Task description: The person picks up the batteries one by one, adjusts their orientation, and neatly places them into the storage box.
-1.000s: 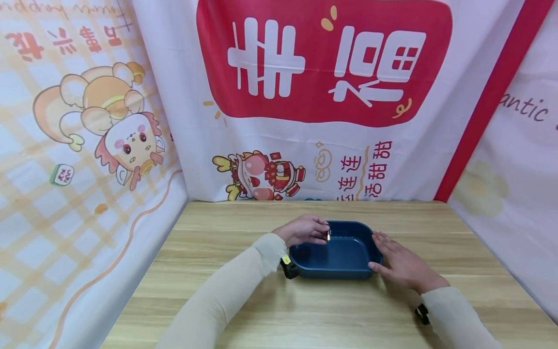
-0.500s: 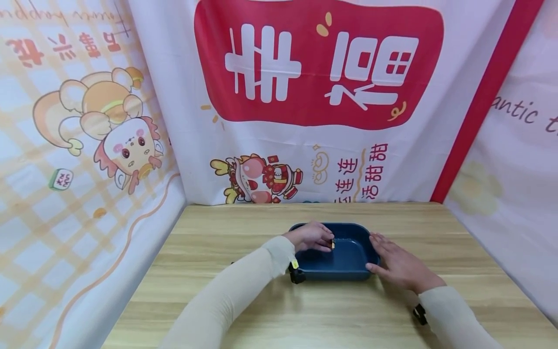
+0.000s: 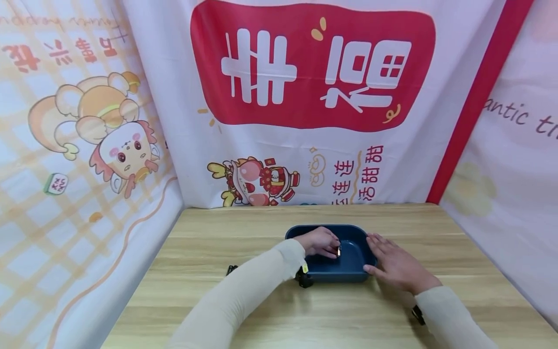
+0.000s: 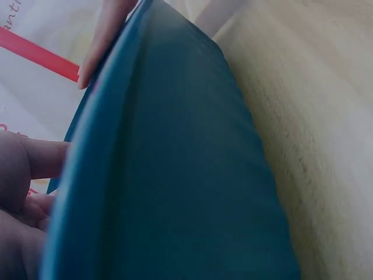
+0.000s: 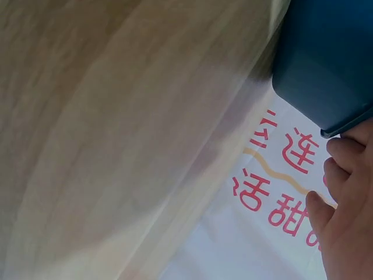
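Note:
A dark blue rectangular pan (image 3: 342, 277) with rounded corners sits on the wooden table. My left hand (image 3: 321, 241) reaches in over its left side and pinches a small battery-like cylinder (image 3: 338, 251), dark with a gold glint, low over the pan floor. In the left wrist view, the pan's outer wall (image 4: 192, 151) hides much of that hand's fingers and what they hold. My right hand (image 3: 396, 263) rests against the pan's right end, fingers extended along the rim and thumb at the near corner. The right wrist view shows its fingertips (image 5: 344, 153) right at the rim.
Small black objects (image 3: 231, 269) lie on the table left of the pan, partly covered by the left sleeve (image 3: 244, 291). A printed cloth (image 3: 314, 106) hangs behind the wooden table (image 3: 209, 242), with more cloth along both sides.
My left hand has moved right and lower into the pan with the small cylinder. The black objects on the left have come into sight. My right hand stays at the rim; the view has shifted slightly.

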Demonstrator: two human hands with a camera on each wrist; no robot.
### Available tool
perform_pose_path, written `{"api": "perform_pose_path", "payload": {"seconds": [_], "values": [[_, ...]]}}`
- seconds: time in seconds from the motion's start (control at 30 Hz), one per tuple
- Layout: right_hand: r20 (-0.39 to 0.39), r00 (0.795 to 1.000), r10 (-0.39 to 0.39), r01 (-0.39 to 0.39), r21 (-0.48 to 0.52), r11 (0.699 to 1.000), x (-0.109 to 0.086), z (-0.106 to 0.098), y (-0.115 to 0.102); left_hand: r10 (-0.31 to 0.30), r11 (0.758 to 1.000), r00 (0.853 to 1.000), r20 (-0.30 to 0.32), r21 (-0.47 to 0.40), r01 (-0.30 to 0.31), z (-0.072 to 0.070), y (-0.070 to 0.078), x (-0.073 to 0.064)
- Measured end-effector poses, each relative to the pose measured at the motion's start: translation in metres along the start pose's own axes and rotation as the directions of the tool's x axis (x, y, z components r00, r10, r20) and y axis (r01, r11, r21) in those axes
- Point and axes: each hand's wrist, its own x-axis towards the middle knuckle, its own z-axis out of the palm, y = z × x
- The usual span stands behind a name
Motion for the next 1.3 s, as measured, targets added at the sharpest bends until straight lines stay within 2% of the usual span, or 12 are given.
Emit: {"api": "perform_pose_path", "payload": {"seconds": [0.37,0.53,0.77,1.0,1.3], "values": [[0.016,1.0,-0.014,0.015,-0.034,0.999,0.002,-0.001,0.0,-0.006,1.0,1.0,-0.016,-0.001,0.006,0.017,-0.004,0.008],[0.009,1.0,-0.018,0.018,-0.022,1.0,0.0,0.0,0.002,0.001,1.0,0.999,-0.033,0.015,-0.001,0.026,-0.003,0.013],[-0.015,1.0,-0.024,0.024,-0.001,1.0,-0.001,0.003,0.004,0.001,1.0,0.996,-0.088,0.012,0.0,0.041,-0.003,0.021],[-0.019,1.0,-0.007,0.008,0.023,1.0,-0.001,0.003,0.003,-0.005,1.0,0.995,-0.101,0.001,0.005,0.053,-0.001,0.026],[-0.004,1.0,-0.006,0.006,0.022,1.0,-0.002,0.0,0.001,-0.012,0.998,0.99,-0.138,0.055,0.02,0.065,-0.002,0.033]]}}
